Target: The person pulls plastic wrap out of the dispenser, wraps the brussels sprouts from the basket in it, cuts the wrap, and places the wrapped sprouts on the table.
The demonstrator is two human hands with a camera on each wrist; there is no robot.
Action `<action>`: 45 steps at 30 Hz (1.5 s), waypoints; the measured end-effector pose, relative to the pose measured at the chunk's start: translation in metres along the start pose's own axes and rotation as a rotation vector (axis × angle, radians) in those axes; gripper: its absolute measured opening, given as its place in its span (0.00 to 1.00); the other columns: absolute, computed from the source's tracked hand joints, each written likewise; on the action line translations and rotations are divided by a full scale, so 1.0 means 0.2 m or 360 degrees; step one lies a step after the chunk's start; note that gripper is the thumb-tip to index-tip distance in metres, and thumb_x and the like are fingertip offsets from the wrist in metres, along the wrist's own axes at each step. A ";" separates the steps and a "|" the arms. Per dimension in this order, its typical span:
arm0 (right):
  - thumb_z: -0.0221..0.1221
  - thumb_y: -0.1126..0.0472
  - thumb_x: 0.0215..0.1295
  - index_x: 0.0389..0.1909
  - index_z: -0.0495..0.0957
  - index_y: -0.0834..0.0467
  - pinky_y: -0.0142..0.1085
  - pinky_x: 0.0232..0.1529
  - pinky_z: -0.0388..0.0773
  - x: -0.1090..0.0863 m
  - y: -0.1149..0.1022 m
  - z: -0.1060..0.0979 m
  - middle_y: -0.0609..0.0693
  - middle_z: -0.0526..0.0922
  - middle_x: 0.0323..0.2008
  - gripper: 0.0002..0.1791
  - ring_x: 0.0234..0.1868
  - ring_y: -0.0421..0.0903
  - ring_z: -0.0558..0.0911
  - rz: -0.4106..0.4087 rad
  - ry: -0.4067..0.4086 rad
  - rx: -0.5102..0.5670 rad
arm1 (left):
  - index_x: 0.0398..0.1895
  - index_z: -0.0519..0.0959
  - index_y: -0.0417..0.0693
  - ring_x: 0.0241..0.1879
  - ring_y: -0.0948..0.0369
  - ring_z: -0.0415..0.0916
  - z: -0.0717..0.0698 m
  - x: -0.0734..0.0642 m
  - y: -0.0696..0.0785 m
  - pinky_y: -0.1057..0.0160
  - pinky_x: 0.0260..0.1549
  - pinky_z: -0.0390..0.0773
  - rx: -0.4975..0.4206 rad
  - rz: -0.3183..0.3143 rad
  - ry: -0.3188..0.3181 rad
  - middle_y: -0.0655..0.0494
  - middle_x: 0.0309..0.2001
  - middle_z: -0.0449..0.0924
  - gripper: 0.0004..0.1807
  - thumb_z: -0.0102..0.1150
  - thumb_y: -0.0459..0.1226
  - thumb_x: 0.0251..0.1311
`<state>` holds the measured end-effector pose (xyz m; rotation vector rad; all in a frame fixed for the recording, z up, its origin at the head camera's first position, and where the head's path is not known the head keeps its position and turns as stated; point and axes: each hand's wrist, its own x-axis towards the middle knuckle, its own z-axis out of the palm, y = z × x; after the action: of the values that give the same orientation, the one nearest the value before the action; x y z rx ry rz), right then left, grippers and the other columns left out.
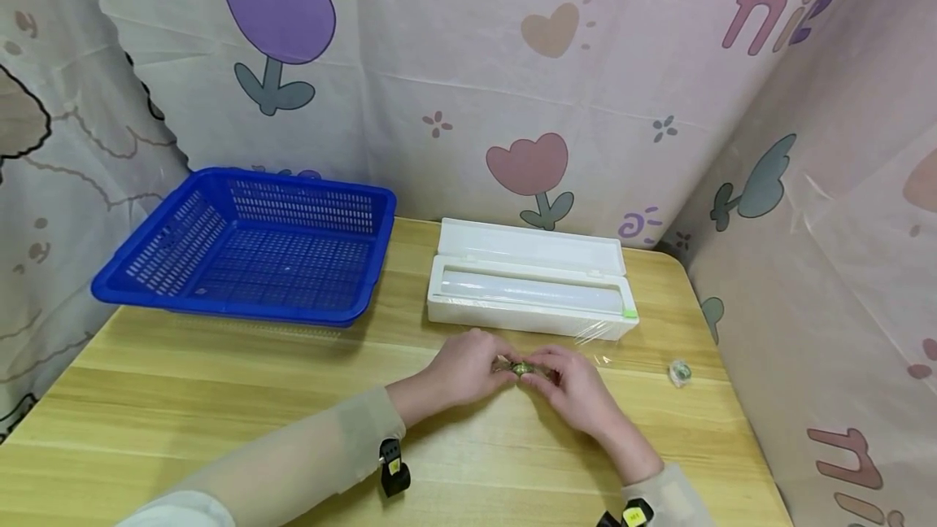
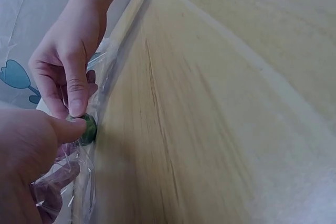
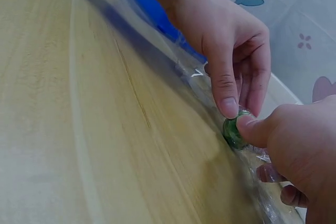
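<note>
Over the table's middle, my left hand (image 1: 468, 366) and right hand (image 1: 574, 389) meet at a small round green object (image 1: 522, 368), whose kind I cannot tell. Clear plastic film (image 3: 191, 72) lies around it and stretches out to both sides. Seen from the left wrist, both thumbs press the near side of the green object (image 2: 90, 131). The right wrist view has the thumbs side by side on top of it (image 3: 232, 134), with fingers behind and partly hidden. Film also shows between the left fingers.
Just behind the hands stands a white cling film box (image 1: 527, 324), lid up, its roll (image 1: 534, 293) inside and film hanging over the front right. A blue plastic basket (image 1: 359, 311) sits at the back left. A small wrapped green piece (image 1: 680, 373) lies near the right edge.
</note>
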<state>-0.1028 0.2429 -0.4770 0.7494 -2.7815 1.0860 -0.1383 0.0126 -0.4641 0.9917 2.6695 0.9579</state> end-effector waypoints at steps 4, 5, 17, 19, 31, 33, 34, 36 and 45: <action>0.74 0.63 0.65 0.51 0.90 0.52 0.32 0.26 0.76 0.01 0.00 0.00 0.38 0.87 0.42 0.15 0.28 0.35 0.76 0.0024 0.0016 0.0072 | 0.52 0.91 0.61 0.28 0.75 0.76 0.01 0.01 -0.02 0.69 0.28 0.77 -0.0032 -0.0006 0.0013 0.68 0.44 0.89 0.14 0.75 0.46 0.64; 0.74 0.64 0.64 0.51 0.90 0.52 0.32 0.27 0.76 0.01 0.00 0.00 0.38 0.87 0.42 0.14 0.29 0.35 0.77 0.0022 0.0029 0.0086 | 0.52 0.91 0.61 0.27 0.75 0.76 0.02 0.02 -0.02 0.69 0.28 0.77 -0.0036 -0.0005 0.0015 0.68 0.43 0.89 0.14 0.75 0.46 0.64; 0.76 0.67 0.61 0.51 0.89 0.56 0.33 0.33 0.81 0.01 0.02 0.01 0.42 0.86 0.45 0.17 0.36 0.37 0.81 -0.0020 0.0130 0.0079 | 0.56 0.90 0.62 0.25 0.69 0.72 0.02 0.04 -0.02 0.64 0.25 0.74 0.0081 -0.0037 0.0024 0.70 0.41 0.88 0.13 0.69 0.48 0.71; 0.75 0.66 0.62 0.52 0.89 0.56 0.33 0.33 0.80 0.01 0.02 0.02 0.42 0.86 0.45 0.17 0.35 0.37 0.80 -0.0018 0.0134 0.0045 | 0.56 0.89 0.63 0.26 0.68 0.73 0.01 0.04 -0.01 0.64 0.25 0.74 0.0136 -0.0037 0.0024 0.69 0.40 0.88 0.14 0.67 0.49 0.72; 0.74 0.65 0.64 0.53 0.89 0.57 0.34 0.35 0.78 0.03 0.02 0.03 0.43 0.86 0.45 0.16 0.37 0.37 0.79 -0.0002 0.0144 -0.0088 | 0.53 0.90 0.64 0.25 0.70 0.72 0.02 0.04 -0.02 0.67 0.19 0.70 0.0296 0.0045 0.0102 0.70 0.34 0.86 0.12 0.71 0.48 0.68; 0.74 0.64 0.65 0.53 0.89 0.57 0.34 0.35 0.78 0.03 0.02 0.03 0.43 0.86 0.45 0.16 0.37 0.37 0.79 0.0008 0.0138 -0.0101 | 0.53 0.90 0.64 0.26 0.70 0.72 0.02 0.04 -0.02 0.67 0.20 0.71 0.0299 0.0040 0.0108 0.70 0.35 0.87 0.12 0.71 0.48 0.69; 0.74 0.64 0.65 0.54 0.89 0.57 0.34 0.35 0.78 0.04 0.02 0.03 0.43 0.86 0.45 0.16 0.37 0.37 0.79 0.0009 0.0137 -0.0104 | 0.53 0.90 0.63 0.26 0.69 0.73 0.02 0.04 -0.02 0.66 0.20 0.71 0.0296 0.0035 0.0109 0.70 0.35 0.87 0.12 0.71 0.48 0.69; 0.74 0.65 0.65 0.54 0.88 0.57 0.34 0.35 0.79 0.04 0.03 0.03 0.43 0.86 0.45 0.16 0.36 0.37 0.79 0.0008 0.0138 -0.0099 | 0.53 0.90 0.64 0.27 0.69 0.73 0.02 0.04 -0.02 0.66 0.21 0.72 0.0290 0.0024 0.0106 0.70 0.34 0.86 0.12 0.71 0.48 0.69; 0.76 0.65 0.62 0.52 0.89 0.55 0.33 0.36 0.82 0.04 0.02 0.02 0.44 0.88 0.43 0.17 0.37 0.36 0.83 -0.0057 0.0177 -0.0094 | 0.51 0.90 0.63 0.28 0.69 0.73 0.02 0.04 -0.02 0.67 0.23 0.73 0.0343 0.0024 0.0100 0.70 0.34 0.85 0.12 0.72 0.49 0.68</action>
<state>-0.1108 0.2398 -0.4821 0.7064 -2.6842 1.0022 -0.1462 0.0172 -0.4685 1.0387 2.8691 0.7268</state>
